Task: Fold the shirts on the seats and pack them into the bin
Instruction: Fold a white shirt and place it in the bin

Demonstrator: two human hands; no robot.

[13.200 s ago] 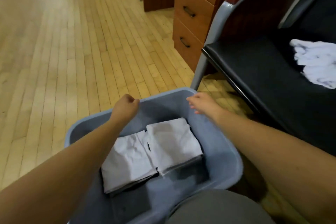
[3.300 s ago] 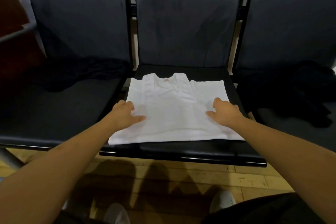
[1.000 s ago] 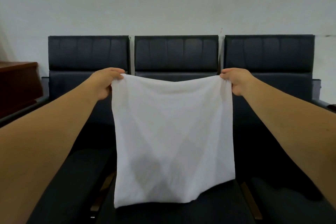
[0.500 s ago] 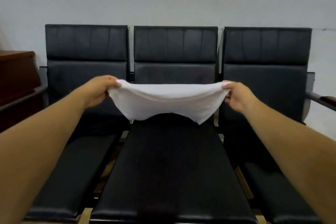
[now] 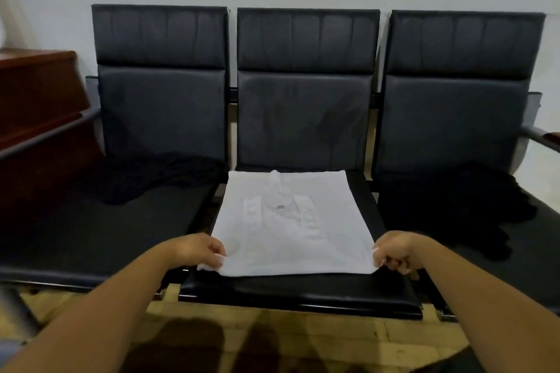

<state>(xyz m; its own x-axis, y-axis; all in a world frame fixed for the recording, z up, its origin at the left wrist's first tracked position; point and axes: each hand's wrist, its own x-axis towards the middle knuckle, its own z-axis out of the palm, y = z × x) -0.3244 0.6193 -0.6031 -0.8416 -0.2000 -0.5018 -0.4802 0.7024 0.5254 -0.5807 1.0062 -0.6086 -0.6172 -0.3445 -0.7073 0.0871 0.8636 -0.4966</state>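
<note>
A white shirt [image 5: 289, 224] lies flat on the middle seat [image 5: 300, 291] of a row of three black seats, its straps showing through the cloth. My left hand [image 5: 197, 251] pinches the shirt's near left corner. My right hand [image 5: 395, 254] pinches its near right corner. A crumpled black garment [image 5: 157, 179] lies on the left seat, and another black garment [image 5: 472, 209] is heaped on the right seat. The bin is out of view.
The three seats stand against a white wall. A dark wooden cabinet [image 5: 36, 94] is at the left, beside a grey armrest [image 5: 45, 138]. A second armrest [image 5: 542, 136] sticks out at the far right. Wooden floor [image 5: 333, 339] runs below the seats.
The shirt hung in the air between both hands; now it lies spread flat on the middle seat, and both hands have come down to its near corners.
</note>
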